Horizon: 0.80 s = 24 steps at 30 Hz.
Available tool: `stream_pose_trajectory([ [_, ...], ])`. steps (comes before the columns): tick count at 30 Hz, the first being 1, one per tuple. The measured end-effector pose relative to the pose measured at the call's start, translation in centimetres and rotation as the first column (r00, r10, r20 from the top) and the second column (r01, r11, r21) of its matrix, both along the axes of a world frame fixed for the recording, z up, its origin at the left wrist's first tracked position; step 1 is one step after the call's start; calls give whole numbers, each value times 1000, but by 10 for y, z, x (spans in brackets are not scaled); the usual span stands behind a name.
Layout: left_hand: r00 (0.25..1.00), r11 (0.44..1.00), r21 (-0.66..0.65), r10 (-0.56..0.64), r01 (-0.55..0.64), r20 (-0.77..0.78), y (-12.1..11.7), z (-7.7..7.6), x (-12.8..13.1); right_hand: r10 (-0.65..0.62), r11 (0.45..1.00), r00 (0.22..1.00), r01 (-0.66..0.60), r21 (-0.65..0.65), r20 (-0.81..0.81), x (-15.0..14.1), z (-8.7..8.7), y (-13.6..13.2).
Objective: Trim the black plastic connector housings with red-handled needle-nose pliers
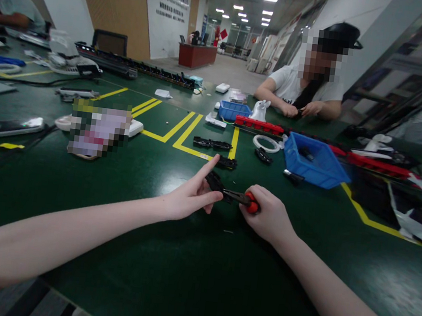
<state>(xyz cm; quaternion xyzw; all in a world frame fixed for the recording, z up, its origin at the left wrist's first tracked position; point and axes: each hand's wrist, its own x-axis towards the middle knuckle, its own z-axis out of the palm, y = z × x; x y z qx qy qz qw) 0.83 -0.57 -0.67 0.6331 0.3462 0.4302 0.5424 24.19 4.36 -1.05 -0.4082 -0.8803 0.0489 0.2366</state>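
My right hand is wrapped round the red-orange handles of a pair of pliers, whose dark jaws point left. The jaw tips reach a small black plastic part, which my left hand holds between thumb and fingers, with the index finger stretched out along it. Whether the jaws grip the part is too small to tell. Just beyond my left fingertips lies a black part, and a longer black part rests behind it inside a yellow tape outline.
At right stands a blue bin with dark pieces inside; a white ring and a black piece lie beside it. A smaller blue bin and a red strip lie farther back. A co-worker sits opposite. A phone is at left.
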Motion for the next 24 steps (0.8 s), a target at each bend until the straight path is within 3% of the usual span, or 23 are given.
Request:
stream_pose_trajectory([
  [7,993,996,-45,-69,74,96,3,-5,1,-4,1000,1000,4,-15,-8,0,0,0],
  [11,994,995,-60,-77,81,75,3,-2,0,-12,1000,1000,12,-23,-14,-1,1,-2],
  [24,998,997,52,52,-53,18,4,1,0,-22,998,999,20,-53,-31,-5,1,-4],
])
